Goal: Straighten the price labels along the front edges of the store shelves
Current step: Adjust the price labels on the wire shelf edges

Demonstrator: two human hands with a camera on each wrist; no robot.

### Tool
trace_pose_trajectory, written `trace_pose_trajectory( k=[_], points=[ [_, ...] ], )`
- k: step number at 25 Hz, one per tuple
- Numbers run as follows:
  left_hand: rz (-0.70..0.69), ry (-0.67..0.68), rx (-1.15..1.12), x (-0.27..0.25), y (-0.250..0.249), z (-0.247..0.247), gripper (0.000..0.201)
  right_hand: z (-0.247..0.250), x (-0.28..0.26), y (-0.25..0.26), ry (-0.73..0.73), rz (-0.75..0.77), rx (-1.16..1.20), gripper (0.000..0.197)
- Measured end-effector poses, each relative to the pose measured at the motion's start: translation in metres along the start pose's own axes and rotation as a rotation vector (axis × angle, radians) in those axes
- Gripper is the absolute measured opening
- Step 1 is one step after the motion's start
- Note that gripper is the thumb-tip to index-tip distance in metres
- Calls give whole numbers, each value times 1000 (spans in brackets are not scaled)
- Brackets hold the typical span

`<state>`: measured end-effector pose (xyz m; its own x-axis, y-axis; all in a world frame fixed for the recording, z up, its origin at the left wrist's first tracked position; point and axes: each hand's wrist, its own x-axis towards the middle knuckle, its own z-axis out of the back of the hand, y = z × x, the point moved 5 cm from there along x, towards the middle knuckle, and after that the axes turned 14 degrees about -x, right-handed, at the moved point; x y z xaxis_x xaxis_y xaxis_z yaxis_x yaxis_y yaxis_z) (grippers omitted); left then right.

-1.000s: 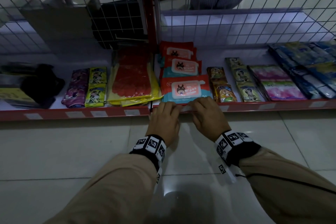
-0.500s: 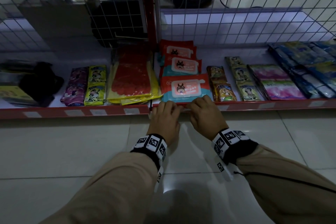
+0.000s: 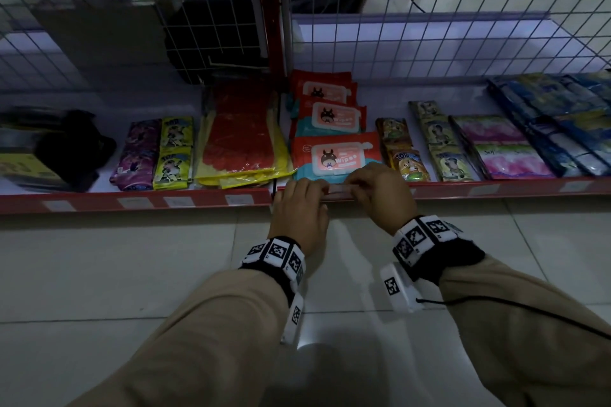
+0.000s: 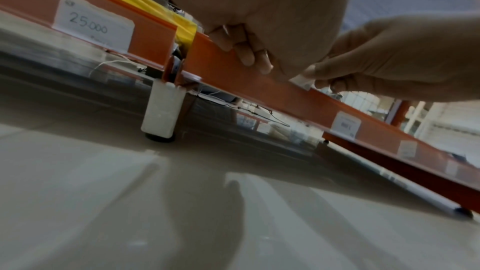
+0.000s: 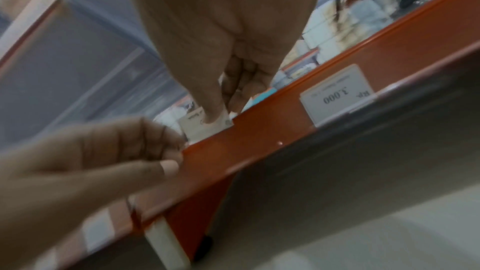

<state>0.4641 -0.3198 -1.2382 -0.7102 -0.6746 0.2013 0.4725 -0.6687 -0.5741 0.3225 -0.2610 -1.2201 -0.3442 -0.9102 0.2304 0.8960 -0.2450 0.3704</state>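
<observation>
A small white price label point(image 3: 337, 189) sits at the top of the bottom shelf's red front rail point(image 3: 496, 190), in front of the wipes packs. My left hand point(image 3: 317, 191) pinches its left end and my right hand point(image 3: 358, 188) pinches its right end. In the right wrist view the right thumb presses on the label point(image 5: 197, 128), which sticks up above the rail point(image 5: 259, 130), and the left hand point(image 5: 166, 151) has its fingers curled at the other end. In the left wrist view only a corner of the label point(image 4: 301, 79) shows between the two hands.
More labels sit in the rail: "25.000" point(image 4: 93, 26) to the left and "3.000" point(image 5: 337, 98) to the right. Wipes packs point(image 3: 337, 155), red-and-yellow packets point(image 3: 244, 142) and sachets point(image 3: 410, 162) lie behind the rail. A white shelf foot point(image 4: 163, 108) stands on the tiled floor point(image 3: 132, 274).
The two hands have drawn slightly apart along the rail, and the white label now shows between them. The arms have hardly shifted.
</observation>
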Motion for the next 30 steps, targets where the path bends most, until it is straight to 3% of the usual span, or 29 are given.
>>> trace_pose_trajectory(
  k=[3,6,9,12,14,17,23,27,30],
  points=[
    [26,-58,-104,4,1,2,21,4,0,-12,-34,-203,344,10],
    [68,-83,-160,6,2,1,28,-8,-6,-9,19,-374,712,14],
    [124,-90,-159,9,4,1,27,-19,-12,1,99,-393,879,15],
    [152,-50,-91,12,5,1,24,-20,-11,4,78,-325,690,13],
    [140,-18,-48,13,5,1,24,-8,-6,8,9,-200,471,16],
    [109,27,1,12,4,-1,26,6,4,13,17,-57,333,17],
    [93,5,-28,10,2,2,23,5,4,0,-13,-190,395,9],
    [54,38,47,11,-1,2,24,13,2,11,-31,101,102,32],
    [49,56,63,12,-1,3,25,15,6,10,-65,137,14,18]
  ],
)
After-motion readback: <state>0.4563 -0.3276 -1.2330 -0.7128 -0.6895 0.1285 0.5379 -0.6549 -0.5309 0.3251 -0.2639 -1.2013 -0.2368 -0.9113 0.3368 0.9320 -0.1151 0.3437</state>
